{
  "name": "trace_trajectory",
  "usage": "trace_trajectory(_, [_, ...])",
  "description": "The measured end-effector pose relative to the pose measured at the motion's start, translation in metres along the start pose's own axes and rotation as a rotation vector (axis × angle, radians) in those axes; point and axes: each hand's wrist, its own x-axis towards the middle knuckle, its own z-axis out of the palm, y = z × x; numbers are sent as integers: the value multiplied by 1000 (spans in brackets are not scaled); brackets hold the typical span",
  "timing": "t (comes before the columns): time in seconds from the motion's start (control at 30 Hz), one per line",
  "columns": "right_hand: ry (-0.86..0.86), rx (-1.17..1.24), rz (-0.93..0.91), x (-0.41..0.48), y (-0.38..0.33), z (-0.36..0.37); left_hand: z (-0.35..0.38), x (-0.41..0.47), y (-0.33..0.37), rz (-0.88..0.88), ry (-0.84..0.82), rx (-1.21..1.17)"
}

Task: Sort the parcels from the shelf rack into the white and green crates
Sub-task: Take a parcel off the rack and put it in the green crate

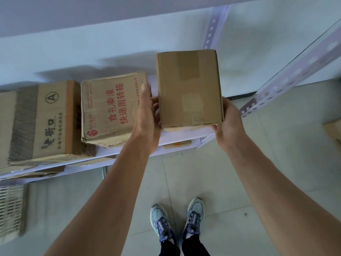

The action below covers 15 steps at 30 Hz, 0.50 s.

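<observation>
A plain brown cardboard parcel [189, 89] with tape on its top is at the right end of the white shelf rack [177, 139]. My left hand [148, 115] holds its left side and my right hand [228, 122] grips its right lower corner. Whether it still rests on the shelf I cannot tell. To its left on the same shelf lie a parcel with red print [108, 109] and a parcel marked with a circled A [48, 121]. A white slatted crate [11, 211] stands on the floor at the lower left. No green crate is in view.
The rack's perforated posts [287, 78] rise at the right. More cardboard shows on a lower shelf [177, 144]. Another box's corner [334, 132] pokes in at the right edge. My feet [177, 218] stand on a tiled floor.
</observation>
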Motion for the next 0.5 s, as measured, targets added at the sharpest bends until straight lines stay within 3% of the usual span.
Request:
trace_trajectory(0.3, [-234, 155, -32, -6, 8, -9, -4, -2, -10, 10, -70, 52])
trace_trajectory(0.5, [-269, 151, -114, -8, 20, -13, -3, -3, -25, 22, -80, 92])
